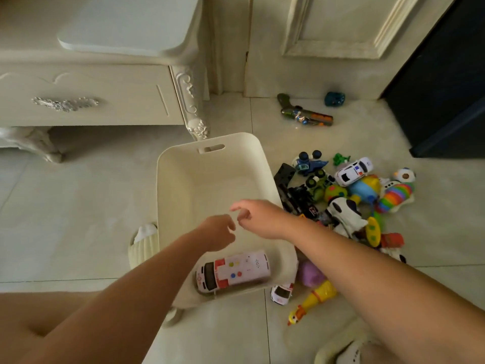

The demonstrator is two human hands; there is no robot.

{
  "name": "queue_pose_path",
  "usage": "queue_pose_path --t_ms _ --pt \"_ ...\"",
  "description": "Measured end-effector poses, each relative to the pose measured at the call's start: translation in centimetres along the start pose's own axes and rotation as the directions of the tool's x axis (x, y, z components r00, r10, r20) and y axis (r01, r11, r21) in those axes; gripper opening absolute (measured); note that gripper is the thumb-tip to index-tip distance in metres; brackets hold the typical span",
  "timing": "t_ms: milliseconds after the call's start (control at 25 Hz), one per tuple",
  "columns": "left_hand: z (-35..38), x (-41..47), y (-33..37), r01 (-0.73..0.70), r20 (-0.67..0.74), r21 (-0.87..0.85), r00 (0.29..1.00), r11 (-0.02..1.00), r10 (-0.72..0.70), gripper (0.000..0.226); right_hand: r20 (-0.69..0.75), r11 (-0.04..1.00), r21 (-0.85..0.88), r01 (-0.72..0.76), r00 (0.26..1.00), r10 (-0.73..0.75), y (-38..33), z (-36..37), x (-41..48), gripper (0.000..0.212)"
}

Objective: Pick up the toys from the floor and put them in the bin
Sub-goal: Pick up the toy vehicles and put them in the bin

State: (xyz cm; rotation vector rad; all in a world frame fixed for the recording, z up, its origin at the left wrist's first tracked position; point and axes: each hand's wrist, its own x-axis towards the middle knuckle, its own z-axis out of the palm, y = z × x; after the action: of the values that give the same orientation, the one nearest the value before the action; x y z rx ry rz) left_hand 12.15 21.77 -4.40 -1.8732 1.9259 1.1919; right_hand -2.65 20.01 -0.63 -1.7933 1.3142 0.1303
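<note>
- The bin (210, 164) stood on the floor (78, 219), and the only toy visible in it was an ambulance (233, 270), lying at its 6 o'clock end.
- Both hands hovered over the bin. The right hand (258, 219) had slack, half-curled fingers and carried nothing. The left hand (217, 232) showed only its back with the fingers tucked under, so I could not tell whether it held anything.
- The heap of toys (354, 170) lay at 3 o'clock of the bin, tangled together. Pulling one piece out would probably have dragged or scattered its neighbours.
- A small white car (282, 294) sat just beside the bin's 5 o'clock corner, with a yellow chicken (312, 302) near it. Both were easy to miss under the right forearm.
- A toy gun (305, 114) and a teal toy (334, 99) lay well apart at 1 o'clock, likely to be forgotten.
- Hard toys dropped from a height might have struck the ambulance or bounced back out.
</note>
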Motion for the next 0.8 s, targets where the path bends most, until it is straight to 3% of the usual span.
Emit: queue_pose_path --t_ms 40,120,200,240,360,480,560,640,720,800 --pt "-1.0 -0.1 1.2 -0.027 -0.109 -0.117 0.994 0.993 0.014 0.027 -0.198 0.99 0.138 0.026 0.98 0.001 0.1 -1.7 -0.5 0.034" --pt "-2.4 -0.6 3.7 -0.142 -0.285 -0.3 0.957 0.943 0.053 0.016 -0.519 0.944 0.322 0.077 0.848 0.108 1.3 -4.5 -1.5 0.025" --pt "-2.9 -1.2 6.5 -0.277 -0.377 -0.354 0.917 0.893 0.134 0.011 -0.642 0.908 0.418 0.031 0.717 0.271 4.6 -5.7 -2.8 0.022" --pt "-2.9 -1.6 7.8 -0.334 -0.394 -0.347 0.9 0.877 0.187 0.01 -0.615 0.9 0.43 -0.065 0.709 0.345 6.6 -5.6 -3.5 0.021" --pt "-1.7 -1.8 10.0 -0.407 -0.374 -0.315 0.883 0.857 0.282 0.011 -0.274 0.921 0.208 -0.328 0.885 0.377 13.0 -1.0 -4.4 0.022" --pt "-0.7 -1.4 9.6 -0.374 -0.35 -0.297 0.899 0.879 0.264 0.012 0.008 0.96 -0.028 -0.278 0.961 0.278 16.1 5.4 -4.3 0.035" --pt "-0.5 -1.0 8.7 -0.327 -0.344 -0.307 0.914 0.894 0.216 0.013 0.044 0.938 -0.304 -0.165 0.981 0.187 17.0 8.1 -4.0 0.047" --pt "-0.4 -1.0 8.0 -0.292 -0.337 -0.301 0.923 0.908 0.186 0.014 0.037 0.841 -0.522 -0.143 0.981 0.19 16.7 9.4 -4.1 0.062" --pt "-0.3 -1.1 7.7 -0.274 -0.328 -0.287 0.928 0.918 0.175 0.014 -0.026 0.781 -0.599 -0.179 0.979 0.204 16.6 9.7 -3.9 0.066" --pt "-0.4 -1.3 7.7 -0.273 -0.323 -0.28 0.93 0.92 0.177 0.014 -0.064 0.761 -0.634 -0.138 0.99 0.126 16.9 9.6 -3.5 0.062"
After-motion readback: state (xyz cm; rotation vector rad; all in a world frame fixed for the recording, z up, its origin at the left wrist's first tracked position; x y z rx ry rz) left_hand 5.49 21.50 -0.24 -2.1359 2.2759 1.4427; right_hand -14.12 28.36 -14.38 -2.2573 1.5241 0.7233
